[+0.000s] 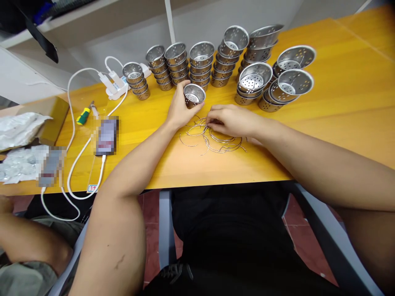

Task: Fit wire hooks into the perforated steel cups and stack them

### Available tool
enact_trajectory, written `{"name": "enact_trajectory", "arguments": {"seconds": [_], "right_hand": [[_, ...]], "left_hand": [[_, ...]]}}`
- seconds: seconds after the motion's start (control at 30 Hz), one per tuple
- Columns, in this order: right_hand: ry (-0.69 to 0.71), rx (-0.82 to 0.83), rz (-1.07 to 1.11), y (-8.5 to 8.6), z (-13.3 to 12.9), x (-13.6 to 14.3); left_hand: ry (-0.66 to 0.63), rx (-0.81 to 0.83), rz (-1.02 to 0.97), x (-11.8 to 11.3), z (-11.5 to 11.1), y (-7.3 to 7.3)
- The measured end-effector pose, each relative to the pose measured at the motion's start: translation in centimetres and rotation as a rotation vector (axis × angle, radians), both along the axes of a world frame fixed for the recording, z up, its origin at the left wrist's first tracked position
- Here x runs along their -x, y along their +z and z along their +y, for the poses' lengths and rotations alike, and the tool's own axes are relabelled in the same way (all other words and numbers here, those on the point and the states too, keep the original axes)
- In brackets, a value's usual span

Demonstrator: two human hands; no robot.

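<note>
My left hand (180,106) is closed around a small perforated metal cup (194,95), its mouth tilted up toward me. Close beside it on the right, my right hand (230,119) pinches at a pile of thin wire rings (222,144) on the table. Its fingertips are together on a wire ring, most of which is hidden by the hand or mixed with the pile. Several of the wires are open curves that overlap one another. Behind both hands stand several stacks of the same perforated cups (202,55).
More cup stacks (290,84) stand at the right. To the left are a white power strip (117,88) with cables, a green-and-yellow screwdriver (83,116), a phone (106,135), another phone (51,166) and plastic bags (21,162). Another person's arm (33,242) shows at lower left.
</note>
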State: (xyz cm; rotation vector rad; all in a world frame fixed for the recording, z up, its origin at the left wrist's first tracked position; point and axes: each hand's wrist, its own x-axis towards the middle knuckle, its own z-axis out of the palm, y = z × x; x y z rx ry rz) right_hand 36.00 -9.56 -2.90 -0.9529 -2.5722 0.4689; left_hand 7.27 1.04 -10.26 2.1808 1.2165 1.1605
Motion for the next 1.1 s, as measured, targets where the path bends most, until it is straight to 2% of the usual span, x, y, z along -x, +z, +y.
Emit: {"name": "enact_trajectory", "arguments": {"seconds": [0.37,0.47,0.67,0.83,1.1], "right_hand": [[-0.088,0.062,0.199,1.5,-0.1,-1.1],[-0.161,0.162,0.283,1.5,-0.4,-1.1],[-0.281,0.356,0.625,2.2,-1.0,-0.4],[-0.388,0.500,0.717,2.6,-0.8,-0.3],[-0.376,0.419,0.723,1.6,-0.1,-0.2]], "left_hand": [[-0.004,0.000,-0.032,-0.1,-0.2,0.4],[-0.006,-0.018,-0.034,-0.1,-0.2,0.3],[0.009,-0.030,-0.041,-0.1,-0.1,0.6],[-0.001,-0.048,-0.034,-0.1,0.1,0.6],[-0.052,-0.069,-0.025,0.0,-0.2,0.3]]}}
